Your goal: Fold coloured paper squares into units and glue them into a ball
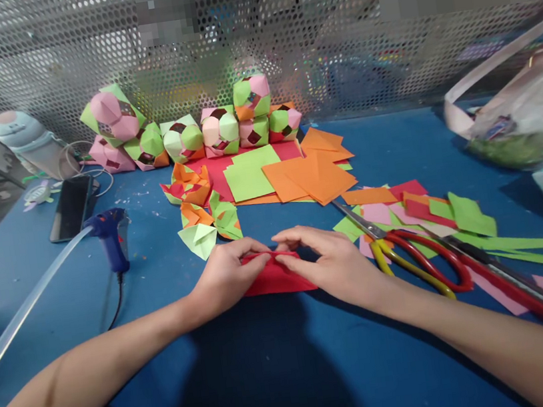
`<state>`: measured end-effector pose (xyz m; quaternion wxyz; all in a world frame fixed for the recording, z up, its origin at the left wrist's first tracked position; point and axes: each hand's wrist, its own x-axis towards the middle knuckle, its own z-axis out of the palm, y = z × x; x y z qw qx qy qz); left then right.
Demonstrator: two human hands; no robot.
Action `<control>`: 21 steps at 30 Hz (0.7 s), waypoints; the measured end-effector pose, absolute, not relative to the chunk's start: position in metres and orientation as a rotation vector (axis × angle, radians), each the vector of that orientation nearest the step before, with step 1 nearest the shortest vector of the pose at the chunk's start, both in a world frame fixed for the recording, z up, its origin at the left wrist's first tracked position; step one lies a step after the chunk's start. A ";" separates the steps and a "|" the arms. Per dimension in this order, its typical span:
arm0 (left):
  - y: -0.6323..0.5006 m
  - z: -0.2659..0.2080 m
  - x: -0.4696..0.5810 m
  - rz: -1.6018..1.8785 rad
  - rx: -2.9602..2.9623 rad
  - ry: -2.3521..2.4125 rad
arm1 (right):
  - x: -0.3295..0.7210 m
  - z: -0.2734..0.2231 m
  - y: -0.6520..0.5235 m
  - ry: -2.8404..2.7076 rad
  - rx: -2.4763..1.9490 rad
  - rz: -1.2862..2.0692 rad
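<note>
A folded piece of red paper (278,278) lies in front of me on the blue table. My left hand (225,274) pinches its upper left edge between thumb and fingers. On the other side, my right hand (333,262) grips the upper right edge, its fingertips close to those of the left. Part of the paper is hidden under both hands. Just beyond them sit folded units in green and orange paper (198,239). Scissors with red and yellow handles (410,258) lie to the right of my right hand.
Square orange sheets (321,176) and green sheets (252,172) are stacked behind. Paper balls (221,132) line the perforated metal panel. A blue glue gun (112,239), a phone (70,208) and a bottle (28,143) stand left; paper scraps (472,215) and a plastic bag (531,106) lie right.
</note>
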<state>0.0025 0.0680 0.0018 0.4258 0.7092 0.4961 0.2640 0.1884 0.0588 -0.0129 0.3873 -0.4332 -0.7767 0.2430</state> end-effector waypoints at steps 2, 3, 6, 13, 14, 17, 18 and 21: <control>0.068 0.004 0.003 0.686 1.759 1.255 | 0.189 -0.009 0.060 -1.959 -1.132 0.602; 0.068 0.004 0.003 0.695 1.753 1.260 | 0.189 -0.007 0.060 -1.960 -1.151 0.595; 0.068 0.005 0.004 0.717 1.736 1.266 | 0.190 -0.003 0.061 -2.008 -1.173 0.578; 0.067 0.002 0.005 0.668 1.718 1.242 | 0.191 -0.005 0.057 -2.146 -1.007 0.472; 0.067 0.002 0.005 0.677 1.701 1.244 | 0.190 -0.005 0.057 -2.123 -1.008 0.502; 0.068 -0.001 0.005 0.721 1.571 1.217 | 0.189 -0.004 0.058 -2.005 -1.100 0.580; 0.069 -0.002 0.005 0.724 1.521 1.208 | 0.188 -0.003 0.059 -1.975 -1.135 0.591; 0.069 -0.003 0.006 0.700 1.416 1.193 | 0.187 0.000 0.059 -1.960 -1.179 0.624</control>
